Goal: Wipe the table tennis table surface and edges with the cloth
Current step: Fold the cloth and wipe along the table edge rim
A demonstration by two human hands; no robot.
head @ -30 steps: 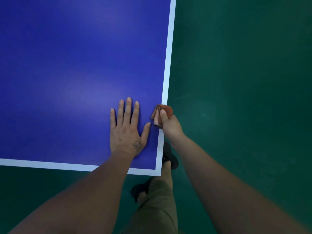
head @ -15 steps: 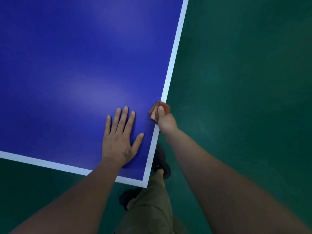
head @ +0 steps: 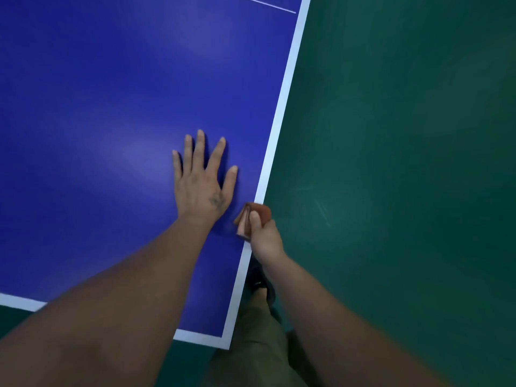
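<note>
Since the frame half a second ago, the right hand [head: 264, 236] with its cloth [head: 255, 216] sits closer to the worktop's near right corner along the right edge, and it now lies behind the left hand [head: 202, 181] rather than level with its fingertips. The left hand has kept its flat pose on the blue surface. A thin white line has also come into view near the far right of the worktop [head: 111, 93], which suggests the head has tilted as well.

The left hand is spread, palm down, fingers straight and apart, resting on the worktop just inside the white border of the right edge [head: 282, 107]. The right hand pinches the folded reddish-brown cloth, thumb on top and fingers hidden below the edge, so the cloth wraps over the border right at the edge.

What the next stroke turns on, as I judge it, is that the edge runs long and straight from the near right corner [head: 226, 343] away toward the far right, and the cloth already sits on it. The right hand is the one on that line; the left only braces. A short stretch remains back to the corner, a much longer one ahead.

Below the edge a shoe [head: 258, 283] and a trouser leg [head: 259, 344] show over the green floor [head: 405, 191].
</note>
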